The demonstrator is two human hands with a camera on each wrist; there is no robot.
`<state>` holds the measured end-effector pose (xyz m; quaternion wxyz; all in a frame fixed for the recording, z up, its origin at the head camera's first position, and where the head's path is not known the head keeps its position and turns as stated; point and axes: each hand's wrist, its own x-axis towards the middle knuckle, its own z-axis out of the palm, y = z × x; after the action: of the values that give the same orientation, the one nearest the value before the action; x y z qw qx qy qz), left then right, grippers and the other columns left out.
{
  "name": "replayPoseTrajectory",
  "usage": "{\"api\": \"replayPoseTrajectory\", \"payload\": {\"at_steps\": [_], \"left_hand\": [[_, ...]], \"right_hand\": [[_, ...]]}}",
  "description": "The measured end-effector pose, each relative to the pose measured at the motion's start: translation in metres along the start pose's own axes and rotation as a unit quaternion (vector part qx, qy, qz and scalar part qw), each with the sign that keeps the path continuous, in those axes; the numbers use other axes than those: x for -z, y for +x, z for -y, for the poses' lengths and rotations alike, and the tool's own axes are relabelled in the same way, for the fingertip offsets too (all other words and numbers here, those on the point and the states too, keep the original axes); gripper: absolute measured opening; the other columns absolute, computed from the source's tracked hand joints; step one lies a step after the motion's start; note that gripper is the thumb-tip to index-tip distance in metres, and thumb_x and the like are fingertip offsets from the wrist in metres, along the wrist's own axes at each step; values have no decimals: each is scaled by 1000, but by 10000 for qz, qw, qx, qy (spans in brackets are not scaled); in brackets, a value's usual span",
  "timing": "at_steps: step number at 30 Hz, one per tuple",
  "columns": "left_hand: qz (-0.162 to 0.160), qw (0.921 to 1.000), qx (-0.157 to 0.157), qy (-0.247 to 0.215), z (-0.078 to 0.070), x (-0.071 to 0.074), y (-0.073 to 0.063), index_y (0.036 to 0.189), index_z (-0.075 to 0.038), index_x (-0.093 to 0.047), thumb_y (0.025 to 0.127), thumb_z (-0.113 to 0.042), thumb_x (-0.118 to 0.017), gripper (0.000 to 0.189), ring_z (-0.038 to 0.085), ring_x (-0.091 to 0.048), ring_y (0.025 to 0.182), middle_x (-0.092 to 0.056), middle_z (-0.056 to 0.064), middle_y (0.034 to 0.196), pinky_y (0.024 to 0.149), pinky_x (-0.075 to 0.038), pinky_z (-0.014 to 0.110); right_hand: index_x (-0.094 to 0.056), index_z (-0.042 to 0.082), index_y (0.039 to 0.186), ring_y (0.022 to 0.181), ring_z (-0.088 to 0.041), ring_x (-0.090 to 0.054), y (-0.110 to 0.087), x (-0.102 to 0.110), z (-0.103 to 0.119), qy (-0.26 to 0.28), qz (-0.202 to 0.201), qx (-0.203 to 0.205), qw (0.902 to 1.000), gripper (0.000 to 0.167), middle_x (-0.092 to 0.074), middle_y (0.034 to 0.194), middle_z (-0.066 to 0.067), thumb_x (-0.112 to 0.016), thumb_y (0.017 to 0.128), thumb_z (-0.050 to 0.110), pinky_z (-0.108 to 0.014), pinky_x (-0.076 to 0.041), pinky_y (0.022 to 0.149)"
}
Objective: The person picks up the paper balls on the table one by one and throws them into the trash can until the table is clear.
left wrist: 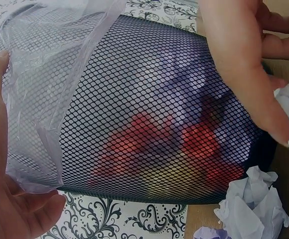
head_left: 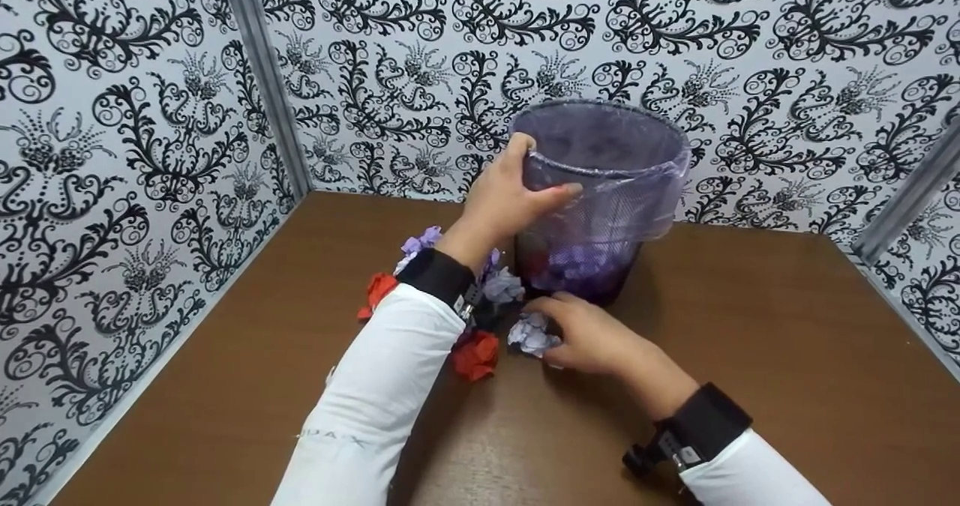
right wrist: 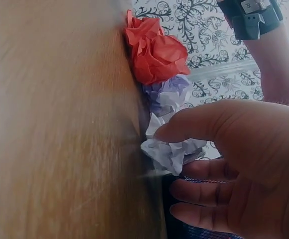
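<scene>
My left hand (head_left: 510, 191) grips the near-left rim of a mesh wastebasket (head_left: 577, 258), which is lined with a clear plastic bag (head_left: 649, 210). The thumb lies on the outer side of the bag. Through the mesh in the left wrist view, red, yellow and pale purple crumpled paper (left wrist: 199, 142) shows inside the basket. Low at the table, my right hand (head_left: 600, 337) holds a white crumpled paper ball (head_left: 531, 335) between thumb and fingers, in front of the basket's base. In the right wrist view the thumb lies across this white ball (right wrist: 169, 155).
Left of the basket, partly hidden by the left forearm, lie more paper balls: a red one (head_left: 476, 356), another red one (head_left: 377, 292), a whitish one (head_left: 504, 287) and a purple one (head_left: 421, 241). Patterned wall panels (head_left: 390, 79) border the brown table (head_left: 750, 326).
</scene>
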<state>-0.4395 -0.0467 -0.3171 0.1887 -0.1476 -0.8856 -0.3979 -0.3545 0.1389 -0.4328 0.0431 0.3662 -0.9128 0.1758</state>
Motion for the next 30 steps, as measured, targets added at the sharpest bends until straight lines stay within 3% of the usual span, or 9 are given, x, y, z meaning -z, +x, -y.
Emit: {"api": "replayPoseTrajectory", "payload": {"at_steps": [8, 19, 30], "left_hand": [[-70, 9999, -43, 114, 2, 0, 0, 126, -32, -43, 65, -84, -75, 86, 14, -62, 98, -65, -7, 115, 82, -54, 35], [-38, 10000, -62, -3, 2, 0, 1, 129, -30, -45, 65, -83, -76, 89, 15, -64, 101, -66, -7, 119, 85, -55, 37], [-34, 9999, 45, -93, 0, 2, -1, 126, -33, -44, 66, -79, -79, 84, 15, -64, 97, -67, -9, 114, 82, -55, 36]], "right_hand": [[-69, 13, 116, 92, -17, -61, -4, -4, -3, -47, -134, 79, 9999, 48, -66, 104, -3, -79, 69, 17, -38, -55, 83], [-64, 14, 110, 93, -20, -62, -5, -4, -7, -25, 14, 60, 10000, 45, -66, 98, 0, -77, 67, 13, -41, -55, 83], [-65, 24, 105, 74, -10, -59, -11, 24, 4, 87, -104, -142, 9998, 40, -64, 83, 11, -79, 68, 25, -27, -51, 67]]}}
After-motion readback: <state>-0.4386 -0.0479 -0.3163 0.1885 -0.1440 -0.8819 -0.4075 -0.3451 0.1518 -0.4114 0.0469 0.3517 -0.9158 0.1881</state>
